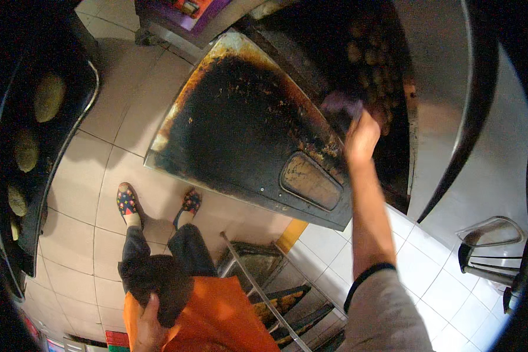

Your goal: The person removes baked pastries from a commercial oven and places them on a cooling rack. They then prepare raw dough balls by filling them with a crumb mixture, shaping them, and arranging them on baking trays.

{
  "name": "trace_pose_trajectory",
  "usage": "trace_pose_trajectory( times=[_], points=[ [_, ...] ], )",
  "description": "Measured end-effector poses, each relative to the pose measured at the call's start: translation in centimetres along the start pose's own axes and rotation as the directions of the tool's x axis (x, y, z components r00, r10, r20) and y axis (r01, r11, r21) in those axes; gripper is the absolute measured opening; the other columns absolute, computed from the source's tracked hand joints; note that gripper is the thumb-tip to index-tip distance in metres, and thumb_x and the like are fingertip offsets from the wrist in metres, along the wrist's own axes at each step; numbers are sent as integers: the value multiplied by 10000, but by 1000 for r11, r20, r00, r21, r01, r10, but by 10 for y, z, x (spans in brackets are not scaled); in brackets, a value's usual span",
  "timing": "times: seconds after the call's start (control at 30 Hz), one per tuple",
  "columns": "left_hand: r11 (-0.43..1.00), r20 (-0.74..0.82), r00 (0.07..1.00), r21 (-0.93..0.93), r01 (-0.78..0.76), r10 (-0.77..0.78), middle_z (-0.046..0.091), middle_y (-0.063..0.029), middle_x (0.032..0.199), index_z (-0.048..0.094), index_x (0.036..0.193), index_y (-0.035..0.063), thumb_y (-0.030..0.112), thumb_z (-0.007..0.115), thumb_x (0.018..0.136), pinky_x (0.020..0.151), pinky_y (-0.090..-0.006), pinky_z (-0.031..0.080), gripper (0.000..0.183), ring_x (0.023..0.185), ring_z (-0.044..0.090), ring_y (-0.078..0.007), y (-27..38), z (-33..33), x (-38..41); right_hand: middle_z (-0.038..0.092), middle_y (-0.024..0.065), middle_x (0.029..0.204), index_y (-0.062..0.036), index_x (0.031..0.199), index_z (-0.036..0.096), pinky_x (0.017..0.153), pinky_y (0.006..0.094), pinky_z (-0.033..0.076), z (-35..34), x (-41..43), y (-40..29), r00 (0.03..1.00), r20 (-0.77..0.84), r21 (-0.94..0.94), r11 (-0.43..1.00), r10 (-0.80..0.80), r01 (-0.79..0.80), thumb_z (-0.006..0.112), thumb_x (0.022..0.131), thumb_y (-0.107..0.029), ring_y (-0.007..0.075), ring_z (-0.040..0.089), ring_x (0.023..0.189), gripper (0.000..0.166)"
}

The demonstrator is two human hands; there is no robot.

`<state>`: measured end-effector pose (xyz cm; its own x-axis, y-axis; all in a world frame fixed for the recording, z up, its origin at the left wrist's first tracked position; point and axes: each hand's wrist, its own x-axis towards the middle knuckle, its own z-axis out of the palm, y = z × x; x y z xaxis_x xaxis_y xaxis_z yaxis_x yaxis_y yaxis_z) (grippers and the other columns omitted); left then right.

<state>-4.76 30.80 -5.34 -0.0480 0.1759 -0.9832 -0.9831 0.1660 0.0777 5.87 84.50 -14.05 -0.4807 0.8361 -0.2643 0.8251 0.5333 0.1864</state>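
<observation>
My left hand (148, 323), low in front of my orange apron (224, 314), holds a dark cloth or mitt (160, 281). My right arm reaches across an open oven door (229, 123) with a scorched inner face. Inside the dark oven chamber (308, 48), my right hand (364, 136) grips a purple cloth (341, 103), blurred. Close to that cloth are several round or oval baked pieces (369, 57), dim and hard to make out. What lies under the cloth cannot be seen.
To the left, a dark tray (28, 185) carries several oval bread pieces (49, 97). A metal rack (264, 281) holding scorched trays (286, 301) stands below the door. A stainless panel (440, 132) and a wire-handled item (490, 233) are on the right. The floor (79, 185) is tiled.
</observation>
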Motion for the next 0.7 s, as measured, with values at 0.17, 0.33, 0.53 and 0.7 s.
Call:
trace_pose_trajectory(
  times=[0.17,0.33,0.53,0.7],
  points=[
    [957,34,999,287,-46,38,577,-103,1199,432,1352,-20,346,554,972,890,-323,490,541,1051,572,-218,2,8,6,517,243,1090,48,1159,509,829,476,481,7,-260,-111,913,96,473,826,-396,308,567,811,-58,423,548,974,368],
    [914,277,941,296,-277,195,519,-79,1233,420,1329,4,179,752,834,962,-329,433,621,1100,512,-200,-22,-10,15,475,238,1165,88,1174,504,952,442,446,-12,-366,-205,862,196,815,566,-467,121,528,846,-20,405,518,1064,346],
    [902,-40,961,358,-243,274,614,-79,1075,486,1258,13,115,742,818,760,-304,521,520,920,607,-176,15,-13,29,475,154,1402,-57,1351,514,1067,409,378,46,-382,-191,670,211,959,17,-712,-284,469,982,-157,318,475,1266,386],
    [981,-39,989,134,-137,144,655,-62,1000,553,1203,24,53,713,801,579,-262,515,433,778,631,-151,14,-26,34,587,96,1279,-41,1313,523,1015,399,428,201,-299,-127,623,760,201,-846,-184,-494,498,979,-295,276,561,1150,421]
  ],
)
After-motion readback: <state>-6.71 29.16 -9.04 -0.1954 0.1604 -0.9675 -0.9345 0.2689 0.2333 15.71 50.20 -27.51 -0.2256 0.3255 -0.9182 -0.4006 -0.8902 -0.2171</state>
